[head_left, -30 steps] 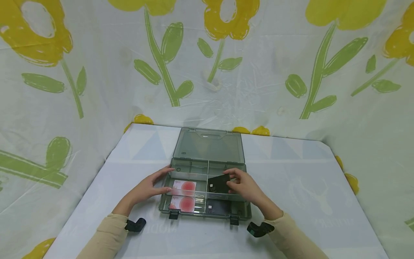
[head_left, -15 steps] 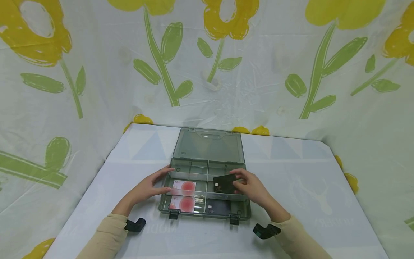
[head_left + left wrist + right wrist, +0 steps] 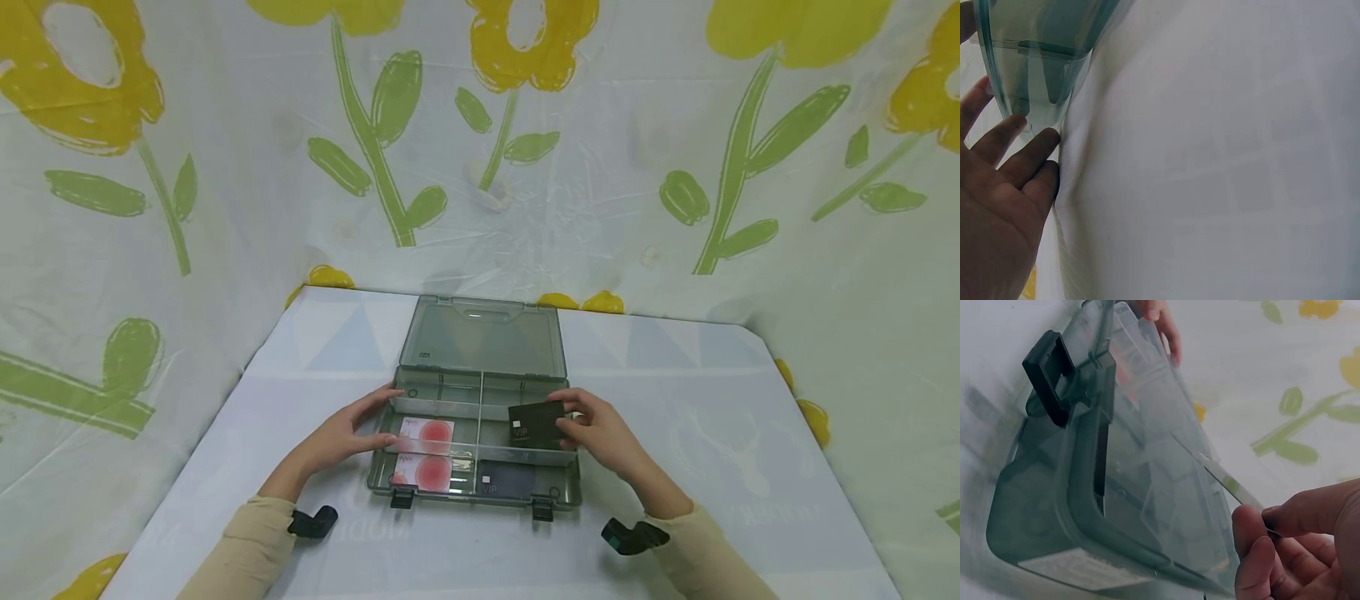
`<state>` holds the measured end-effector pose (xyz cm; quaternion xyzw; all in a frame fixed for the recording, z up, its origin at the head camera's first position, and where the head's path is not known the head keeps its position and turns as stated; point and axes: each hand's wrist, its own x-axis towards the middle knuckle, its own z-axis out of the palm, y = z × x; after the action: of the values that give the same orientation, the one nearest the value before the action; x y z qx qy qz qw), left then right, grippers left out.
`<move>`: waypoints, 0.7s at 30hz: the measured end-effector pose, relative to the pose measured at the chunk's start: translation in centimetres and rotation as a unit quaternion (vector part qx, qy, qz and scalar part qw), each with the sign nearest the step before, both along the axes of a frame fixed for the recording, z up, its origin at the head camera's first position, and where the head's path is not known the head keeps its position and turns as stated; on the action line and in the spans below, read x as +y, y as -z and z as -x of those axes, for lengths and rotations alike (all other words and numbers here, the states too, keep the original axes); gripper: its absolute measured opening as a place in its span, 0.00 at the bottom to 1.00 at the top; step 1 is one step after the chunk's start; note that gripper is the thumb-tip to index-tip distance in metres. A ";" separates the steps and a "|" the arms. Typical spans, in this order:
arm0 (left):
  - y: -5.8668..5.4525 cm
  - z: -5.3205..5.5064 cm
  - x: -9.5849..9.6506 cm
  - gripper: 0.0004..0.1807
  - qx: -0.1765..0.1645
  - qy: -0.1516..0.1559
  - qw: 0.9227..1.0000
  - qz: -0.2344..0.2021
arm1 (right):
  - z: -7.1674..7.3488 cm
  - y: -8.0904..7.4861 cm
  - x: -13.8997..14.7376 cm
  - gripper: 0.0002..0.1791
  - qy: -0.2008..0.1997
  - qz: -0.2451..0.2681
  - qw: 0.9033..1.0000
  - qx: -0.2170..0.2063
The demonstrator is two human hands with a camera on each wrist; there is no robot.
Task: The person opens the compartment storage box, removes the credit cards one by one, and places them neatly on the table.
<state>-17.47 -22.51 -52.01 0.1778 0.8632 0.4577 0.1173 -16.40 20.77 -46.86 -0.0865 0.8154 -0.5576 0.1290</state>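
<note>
A grey see-through compartment box [image 3: 420,499] stands on the table with its lid [image 3: 483,333] folded back. In the head view my right hand [image 3: 596,425] pinches a black card [image 3: 536,423] marked VIP by its right edge, over the right middle compartment. The right wrist view shows this card [image 3: 1229,481] edge-on, tilted between thumb and fingers. My left hand [image 3: 356,425] rests at the box's left side, thumb and index finger on the rim. In the left wrist view its fingers lie fairly straight against the outer wall. A dark VIP card [image 3: 507,480] lies in the front right compartment.
Pink-and-white cards with red circles lie in the left middle compartment [image 3: 426,435] and front left compartment [image 3: 422,472]. Two black latches hang at the box's front, one being the right latch [image 3: 542,511]. A flower-printed curtain [image 3: 600,167] surrounds the white table [image 3: 712,467].
My right hand has moved right with the black VIP card, away from the middle divider and towards the box's right wall. The left hand and box stay in place.
</note>
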 end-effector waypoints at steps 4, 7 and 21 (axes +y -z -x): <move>0.1 0.0 0.0 0.40 0.002 0.001 1.000 -0.004 | 0.0 -0.1 0.7 0.22 0.000 0.000 1.000 0.001; 0.2 0.1 0.0 0.40 0.005 0.002 1.000 -0.005 | -0.1 -0.2 1.2 0.22 0.005 -0.001 1.000 0.004; 0.3 0.1 -0.1 0.38 0.006 0.004 1.000 -0.006 | 0.1 -0.1 4.1 0.21 0.039 -0.022 0.999 0.019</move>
<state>-17.61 -22.57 -52.30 0.1844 0.8605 0.4614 0.1124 -16.50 24.83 -46.80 -0.0621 0.8323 -0.5429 0.0931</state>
